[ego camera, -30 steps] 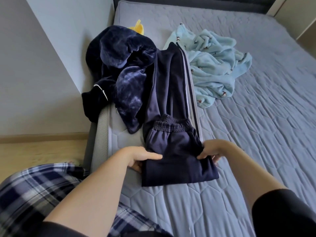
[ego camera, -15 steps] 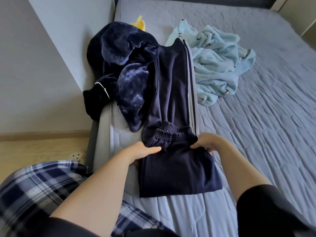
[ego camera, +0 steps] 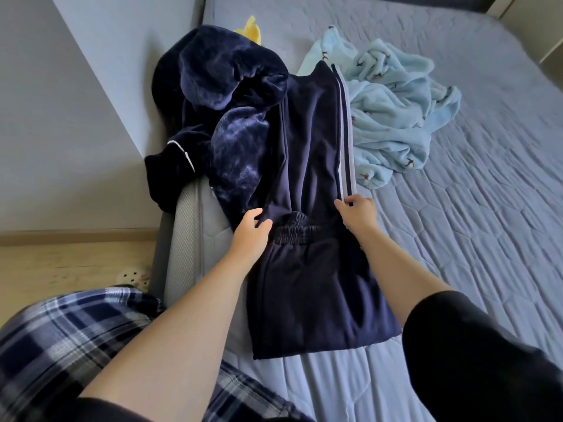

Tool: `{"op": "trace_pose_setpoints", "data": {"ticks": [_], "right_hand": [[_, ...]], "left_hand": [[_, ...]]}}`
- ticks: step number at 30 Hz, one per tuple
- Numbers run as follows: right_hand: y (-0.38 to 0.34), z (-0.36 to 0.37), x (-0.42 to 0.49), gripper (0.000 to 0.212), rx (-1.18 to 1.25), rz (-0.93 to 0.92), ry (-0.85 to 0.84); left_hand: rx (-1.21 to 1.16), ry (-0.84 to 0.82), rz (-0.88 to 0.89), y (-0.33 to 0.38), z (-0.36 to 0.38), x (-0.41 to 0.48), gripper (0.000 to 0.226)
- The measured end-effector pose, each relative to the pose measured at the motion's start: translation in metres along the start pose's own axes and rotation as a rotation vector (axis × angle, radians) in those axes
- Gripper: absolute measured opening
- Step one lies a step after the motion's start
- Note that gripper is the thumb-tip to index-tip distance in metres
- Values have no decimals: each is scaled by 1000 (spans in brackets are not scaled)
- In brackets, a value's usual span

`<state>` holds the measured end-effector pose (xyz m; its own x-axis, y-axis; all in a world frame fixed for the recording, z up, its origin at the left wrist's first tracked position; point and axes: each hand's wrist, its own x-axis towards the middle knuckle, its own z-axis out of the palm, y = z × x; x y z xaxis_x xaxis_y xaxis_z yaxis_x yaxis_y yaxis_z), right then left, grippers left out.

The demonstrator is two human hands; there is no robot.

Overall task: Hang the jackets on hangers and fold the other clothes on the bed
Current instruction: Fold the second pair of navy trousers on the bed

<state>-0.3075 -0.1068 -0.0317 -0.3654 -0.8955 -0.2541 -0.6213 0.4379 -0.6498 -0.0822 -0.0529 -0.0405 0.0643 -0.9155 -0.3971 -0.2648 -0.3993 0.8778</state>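
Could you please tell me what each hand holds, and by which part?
The navy pants: left hand pinches their left edge, right hand their striped edge, just past the waistband.

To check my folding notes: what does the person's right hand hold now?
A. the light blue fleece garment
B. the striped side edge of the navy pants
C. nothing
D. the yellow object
B: the right hand pinches the grey-striped side edge of the navy pants; the light blue fleece lies farther off, and this hand does not touch it.
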Motion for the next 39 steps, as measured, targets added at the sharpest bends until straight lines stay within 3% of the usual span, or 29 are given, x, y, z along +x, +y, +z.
{"op": "trace_pose_setpoints", "data": {"ticks": [3,5,8,10,13,15,17,20,23,26,29,32,34,35,36,37,39], "right_hand": [[0,-5,13,33,38,33,-1],[7,-13,18,38,146,81,161],[24,-18,19,46,158,163,230],[32,-15,18,48,96,186,199],[30,-11,17,41,172,154,177],[29,-10,15,34,142,154,70],[31,-9,12,30,47,160,66],[30,-2,7,28,1,170,136],[23,2,6,48,-67,219,51],[26,-7,4,43,-46,175,129],[28,-6,-8,33,-12,127,228],[18,-5,-22,29,67,-92,389],[11,-9,-37,25,20,-470,500],[14,-10,-43,26,-69,-655,477],[22,-10,-46,29,-212,-794,374],[31,-9,-49,35,-412,-839,193],[48,-9,-53,51,-815,-670,-170]], "left_hand": [[20,43,-17,2,-1,1,35],[54,89,-1,-1,1,3,10],[89,120,-28,-6,3,6,36],[108,99,-72,-5,3,5,38],[23,-3,-162,-6,7,2,20],[-76,-86,-271,-7,8,0,32],[-144,-133,-356,-8,8,0,39],[-74,-36,-393,-10,8,0,50],[67,79,-365,-13,11,1,60],[144,135,-343,-9,8,-2,56],[401,303,-168,-5,5,-14,32],[505,496,430,11,2,-25,14],[554,357,925,21,7,-28,19],[629,229,1084,19,13,-28,23],[749,78,1116,13,19,-29,30],[884,-71,1022,5,25,-29,40],[1069,-263,699,-19,29,-24,57]]}}
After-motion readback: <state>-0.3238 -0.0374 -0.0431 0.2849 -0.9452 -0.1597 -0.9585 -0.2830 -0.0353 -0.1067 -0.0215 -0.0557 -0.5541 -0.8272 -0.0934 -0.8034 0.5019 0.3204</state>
